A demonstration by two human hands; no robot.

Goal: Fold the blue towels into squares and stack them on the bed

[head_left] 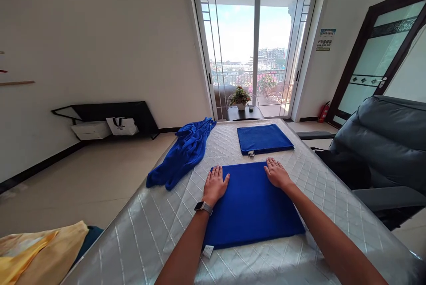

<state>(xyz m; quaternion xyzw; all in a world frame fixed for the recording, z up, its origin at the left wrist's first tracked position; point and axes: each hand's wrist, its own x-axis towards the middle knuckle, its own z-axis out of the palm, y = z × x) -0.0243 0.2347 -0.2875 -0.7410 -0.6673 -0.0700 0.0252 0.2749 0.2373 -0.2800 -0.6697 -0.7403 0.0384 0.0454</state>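
**Near folded cloth (254, 207) lay flat on the mattress (146, 231)**

The mattress, quilted in diamonds under a shiny covering, filled the space before you and carried all three blue cloths. Beyond its far end stood the sliding glass door (255, 49). To your right, beside the mattress, was a dark armchair (389, 138).

The near folded cloth was a smooth, roughly rectangular piece, directly in front of you, its far corners under your palms. Along the left edge of the mattress lay the crumpled cloth (188, 152), bunched into loose folds, apart from your hands. The far folded cloth (266, 138) lay flat just beyond the near one, with a strip of mattress between them.

Your left hand (215, 186) rested at the far left corner of the near folded cloth, palm down, fingers extended, thumb out to the side. Your right hand (277, 173) rested at the far right corner, likewise palm down. Both were unclenched and grasped nothing.

A watch (203, 207) circled your left wrist. White tags showed on two pieces: the near tag (208, 251) at the near left corner, the far tag (251, 153) on the nearer edge.
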